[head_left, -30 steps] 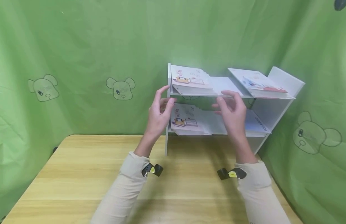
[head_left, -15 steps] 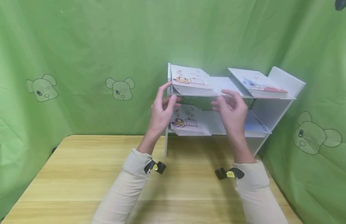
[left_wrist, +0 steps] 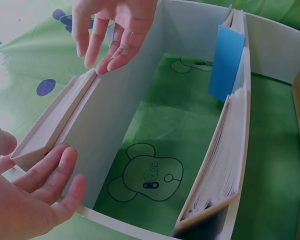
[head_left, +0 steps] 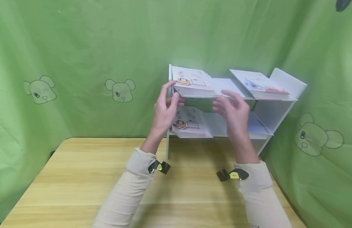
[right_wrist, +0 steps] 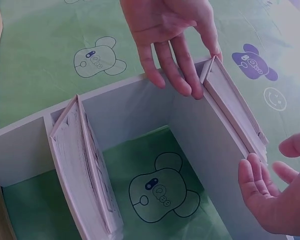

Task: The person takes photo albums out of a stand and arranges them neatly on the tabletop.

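A stack of thin picture books [head_left: 194, 80] with a yellow vehicle on the cover lies at the left end of the upper level of a white bookshelf [head_left: 270, 112]. At the stack's left front corner is my left hand [head_left: 161, 115], its index finger touching the book edge and its thumb just in front. My right hand [head_left: 238, 112] is at the stack's right front corner, fingers loosely bent; in the right wrist view its fingertips [right_wrist: 252, 162] reach the edge of the books, with the thumb standing apart. Neither hand is wrapped around the stack.
More books with the same cover [head_left: 190, 122] lie on the lower level at the left. A blue book [left_wrist: 227, 62] sits at the lower right, another book stack [head_left: 260, 84] at the upper right. The shelf stands on a wooden table [head_left: 107, 177] before a green curtain [head_left: 79, 41].
My left hand has moved slightly up and right, its index finger now at the edge of the upper stack. The right hand has shifted a little left. The books look unmoved.
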